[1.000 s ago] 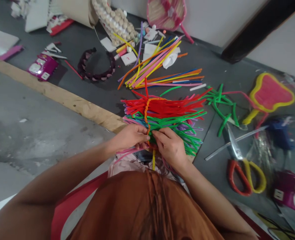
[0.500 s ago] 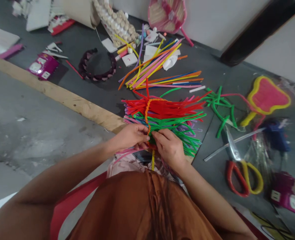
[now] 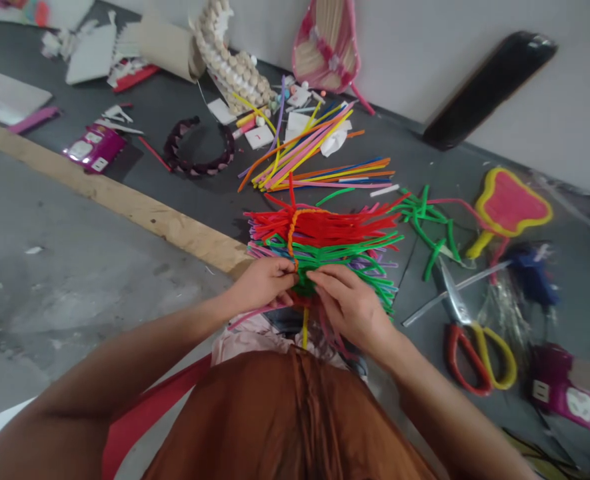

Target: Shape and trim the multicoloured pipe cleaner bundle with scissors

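At the table's front edge lies a thick bundle of pipe cleaners, with red pipe cleaners [image 3: 332, 228] at the back and green pipe cleaners [image 3: 325, 255] nearer me. A twisted orange pipe cleaner [image 3: 291, 235] runs down its left part. My left hand [image 3: 267, 283] is closed, thumb and forefinger pinching the orange twist's near end. Just to its right, my right hand [image 3: 352, 303] has its fingertips pressed together on the green pipe cleaners; the exact strand is hidden. Below the hands hangs a yellow pipe cleaner [image 3: 305, 327].
Loose coloured pipe cleaners [image 3: 299, 150] lie behind the bundle, near a braided headband [image 3: 199, 170]. On the right are cut green pieces [image 3: 427, 217], scissors [image 3: 467, 333], a blue glue gun [image 3: 532, 273] and a purple power socket [image 3: 557, 383]. A black post [image 3: 492, 90] leans at the back.
My right hand has drawn slightly right, widening the gap between the fingertips. My left hand stays at the orange twist. The whole view has shifted a little.
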`<state>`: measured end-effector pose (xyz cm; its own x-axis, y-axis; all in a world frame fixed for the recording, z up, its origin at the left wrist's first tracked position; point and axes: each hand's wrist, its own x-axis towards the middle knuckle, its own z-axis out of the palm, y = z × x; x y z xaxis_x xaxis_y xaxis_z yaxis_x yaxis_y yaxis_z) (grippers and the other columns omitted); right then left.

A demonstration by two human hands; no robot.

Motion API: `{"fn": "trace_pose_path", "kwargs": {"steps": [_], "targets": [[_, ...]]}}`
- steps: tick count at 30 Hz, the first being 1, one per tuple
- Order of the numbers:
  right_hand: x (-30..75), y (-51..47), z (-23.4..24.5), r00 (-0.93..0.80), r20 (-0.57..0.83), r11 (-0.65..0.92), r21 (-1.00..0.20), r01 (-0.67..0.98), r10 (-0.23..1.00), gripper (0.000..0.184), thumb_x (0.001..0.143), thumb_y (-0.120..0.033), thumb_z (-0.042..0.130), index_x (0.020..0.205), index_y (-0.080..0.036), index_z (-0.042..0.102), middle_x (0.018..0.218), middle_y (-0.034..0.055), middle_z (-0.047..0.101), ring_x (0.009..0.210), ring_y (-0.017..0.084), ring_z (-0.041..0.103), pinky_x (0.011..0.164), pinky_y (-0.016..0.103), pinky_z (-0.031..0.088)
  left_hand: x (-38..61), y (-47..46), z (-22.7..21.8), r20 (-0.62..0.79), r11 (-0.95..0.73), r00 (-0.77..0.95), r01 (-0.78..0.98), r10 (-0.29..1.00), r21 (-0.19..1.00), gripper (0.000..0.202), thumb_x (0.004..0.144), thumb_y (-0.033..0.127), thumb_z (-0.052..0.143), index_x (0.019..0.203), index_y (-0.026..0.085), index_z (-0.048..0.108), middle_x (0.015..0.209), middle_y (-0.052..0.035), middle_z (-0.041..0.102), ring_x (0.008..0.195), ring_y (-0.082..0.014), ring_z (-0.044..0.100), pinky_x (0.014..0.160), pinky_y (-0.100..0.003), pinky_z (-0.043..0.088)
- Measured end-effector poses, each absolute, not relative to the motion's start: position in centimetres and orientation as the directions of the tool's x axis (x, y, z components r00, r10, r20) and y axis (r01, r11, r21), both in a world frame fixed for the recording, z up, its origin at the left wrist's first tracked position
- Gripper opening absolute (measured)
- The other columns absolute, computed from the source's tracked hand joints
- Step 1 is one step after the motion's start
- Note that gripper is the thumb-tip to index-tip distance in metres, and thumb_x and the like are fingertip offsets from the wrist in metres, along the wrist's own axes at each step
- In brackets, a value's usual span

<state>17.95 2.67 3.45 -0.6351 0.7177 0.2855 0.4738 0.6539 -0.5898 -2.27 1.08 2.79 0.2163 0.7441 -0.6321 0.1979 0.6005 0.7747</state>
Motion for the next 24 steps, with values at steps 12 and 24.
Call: {"fn": "trace_pose_path", "kwargs": {"steps": [12, 24], "targets": [[18.8, 0.8, 0.2, -0.746, 0.049, 0.745, -0.112, 0.657, 0.665, 0.083, 0.088, -0.056, 0.063, 0.149, -0.004, 0.04, 0.155, 0.0254, 0.04, 0.146, 0.041, 0.032, 0.115, 0.064, 0.029, -2.8, 0.3, 7.5, -0.345, -0.102, 0.36, 0.805, 0.867, 0.585, 0.023, 0.09, 0.033, 0.059, 0.073, 0.019, 0.064, 0.068, -0.0066, 0.068, 0.07, -0.0232, 0.069, 0.068, -0.031, 0.052], [19.1, 0.7, -0.2, -0.753, 0.095, 0.756, -0.171, 0.632, 0.651, 0.082, 0.088, -0.063, 0.058, 0.144, -0.004, 0.048, 0.155, 0.0255, 0.04, 0.15, 0.038, 0.026, 0.116, 0.059, 0.028, -0.6, 5.1, 1.5, -0.019, -0.504, 0.521, 0.833, 0.853, 0.228, 0.075, 0.095, 0.061, 0.043, 0.153, 0.014, 0.036, 0.161, -0.0122, 0.034, 0.151, -0.0387, 0.021, 0.121, -0.062, 0.012]]}}
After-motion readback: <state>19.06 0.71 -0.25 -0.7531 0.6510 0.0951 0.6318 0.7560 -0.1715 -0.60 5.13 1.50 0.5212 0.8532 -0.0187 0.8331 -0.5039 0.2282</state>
